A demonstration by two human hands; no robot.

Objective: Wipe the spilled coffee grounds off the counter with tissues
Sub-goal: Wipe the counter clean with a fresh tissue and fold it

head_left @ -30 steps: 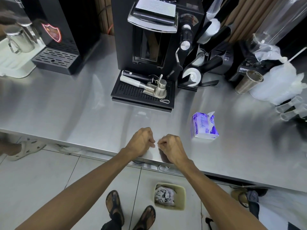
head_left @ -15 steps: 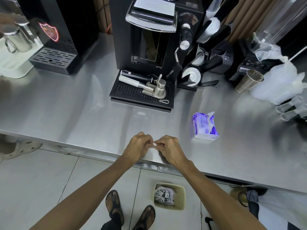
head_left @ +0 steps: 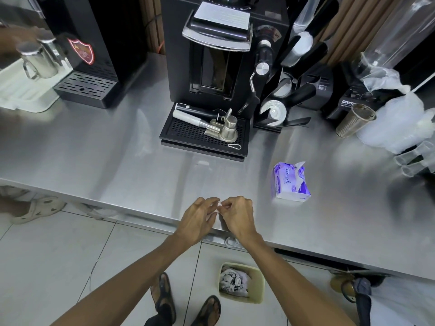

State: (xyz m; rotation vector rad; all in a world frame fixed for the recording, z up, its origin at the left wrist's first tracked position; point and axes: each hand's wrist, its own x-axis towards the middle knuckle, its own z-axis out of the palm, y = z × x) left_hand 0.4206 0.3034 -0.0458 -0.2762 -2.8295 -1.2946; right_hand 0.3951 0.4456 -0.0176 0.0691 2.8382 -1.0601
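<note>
While the right hand (head_left: 237, 217) pinches a tiny white scrap (head_left: 219, 205) at the near edge of the counter (head_left: 117, 165), the left hand (head_left: 200, 220) meets it, fingers loosely spread.

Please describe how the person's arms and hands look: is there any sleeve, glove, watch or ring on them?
The left forearm and the right forearm are bare up to the frame edge; no sleeve shows. The left hand and the right hand wear no gloves, and no watch, bracelet or ring shows on the sides facing the camera.
</note>
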